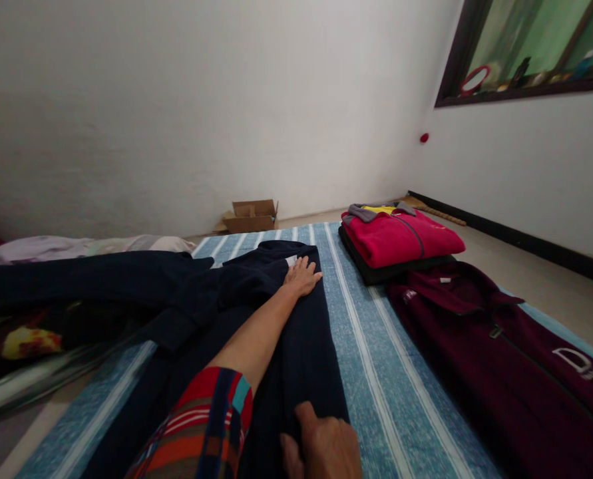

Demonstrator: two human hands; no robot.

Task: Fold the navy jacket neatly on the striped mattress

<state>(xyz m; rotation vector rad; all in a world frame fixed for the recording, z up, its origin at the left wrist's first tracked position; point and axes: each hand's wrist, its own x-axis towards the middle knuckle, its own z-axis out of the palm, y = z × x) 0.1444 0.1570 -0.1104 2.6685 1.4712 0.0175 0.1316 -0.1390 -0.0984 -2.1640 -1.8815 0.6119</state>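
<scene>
A dark navy garment [296,359] lies spread lengthwise on a blue-and-white striped mat [376,359]. My left arm, in a red striped sleeve, reaches forward over it. My left hand [303,274] lies flat and open on the garment's far end, fingers stretched out near a small white label. My right hand [326,447] rests at the bottom edge of the view on the garment's near right edge. Its thumb is spread and nothing is in it; the other fingers are mostly cut off by the frame.
A maroon zip jacket [506,352] lies spread on the mat to the right. Behind it is a folded stack with a red fleece [400,238] on top. A cardboard box [251,215] stands by the far wall. Bedding and clothes [51,319] lie to the left.
</scene>
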